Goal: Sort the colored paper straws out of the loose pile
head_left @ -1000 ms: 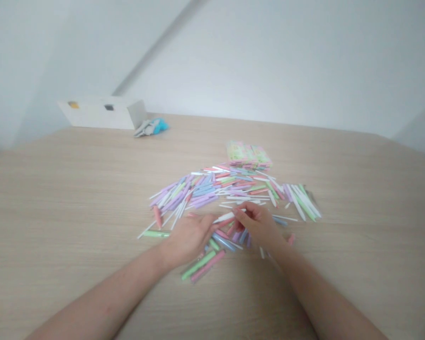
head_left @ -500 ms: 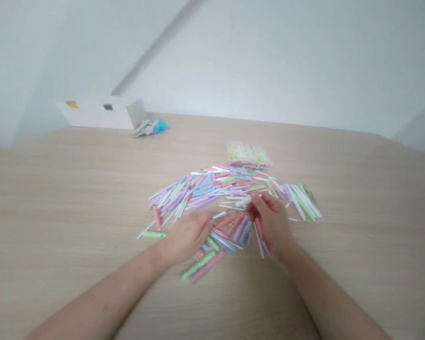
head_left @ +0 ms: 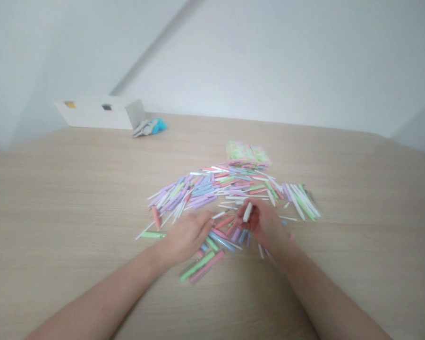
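Note:
A spread of pastel pen parts [head_left: 212, 189], purple, pink, green, blue and white, covers the middle of the wooden table [head_left: 74, 189]. My right hand [head_left: 265, 225] is curled around a short white piece [head_left: 247, 212] that sticks up between the fingers, just above the near edge of the pile. My left hand [head_left: 186, 236] rests palm down on pieces at the pile's near side, fingers loosely bent; whether it grips any of them is hidden. A green and a pink barrel [head_left: 201, 265] lie just under the left wrist.
A stack of pastel packets [head_left: 248, 154] sits behind the pile. A white cardboard box [head_left: 101, 112] and a grey and blue cloth item [head_left: 149, 126] stand at the table's far left, near the wall.
My right hand reached forward into the pile, then drew back a little holding a white piece upright. My left hand stayed in place.

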A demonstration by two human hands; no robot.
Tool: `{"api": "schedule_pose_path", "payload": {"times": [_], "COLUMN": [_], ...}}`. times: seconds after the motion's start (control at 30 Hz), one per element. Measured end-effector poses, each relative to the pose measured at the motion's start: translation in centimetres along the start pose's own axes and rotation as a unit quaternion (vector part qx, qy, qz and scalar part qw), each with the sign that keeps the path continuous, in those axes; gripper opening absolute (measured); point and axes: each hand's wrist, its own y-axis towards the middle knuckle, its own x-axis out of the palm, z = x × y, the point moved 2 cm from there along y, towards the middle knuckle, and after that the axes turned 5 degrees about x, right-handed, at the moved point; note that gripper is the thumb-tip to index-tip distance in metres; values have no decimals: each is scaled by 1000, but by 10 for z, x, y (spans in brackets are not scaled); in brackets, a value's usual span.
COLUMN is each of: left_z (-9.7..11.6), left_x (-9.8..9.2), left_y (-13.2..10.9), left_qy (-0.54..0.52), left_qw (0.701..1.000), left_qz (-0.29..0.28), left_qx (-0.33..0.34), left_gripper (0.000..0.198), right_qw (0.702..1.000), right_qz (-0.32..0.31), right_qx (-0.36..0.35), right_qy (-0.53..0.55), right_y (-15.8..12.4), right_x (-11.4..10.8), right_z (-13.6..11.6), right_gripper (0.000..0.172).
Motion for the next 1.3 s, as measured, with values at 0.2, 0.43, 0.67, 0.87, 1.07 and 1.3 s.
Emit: {"api": "schedule_pose_path", "payload": {"times": [0.2,0.43,0.67,0.87,1.07,1.3], "left_z": [1,2,4,3,3,4], "left_x": [0,0,0,3,2,-5], "left_y": [0,1,1,1,0,0], "left_qy": [4,8,5,-1,-22,-65], "left_qw": [1000,1000,1000,1000,999,998], "left_qz": [-3,-6,-11,-10,-13,-9], "left_qx": [5,11,25,22,23,-15], "left_gripper": [35,34,35,35,36,32], "right_qw": [997,975,941,943,940,962], "right_qz": [-57,-40,-4,-14,-3,30], "right_qx": [-35,-81,-109,-93,-91,-115], "right_qy": [-27,-205,-320,-318,-328,-247], "right_y": [-7,-17,-18,-18,-17,-10], "right_x": [10,14,14,18,19,6], "right_z": [4,6,6,7,7,-2], "right_gripper": [14,18,18,22,21,25]}}
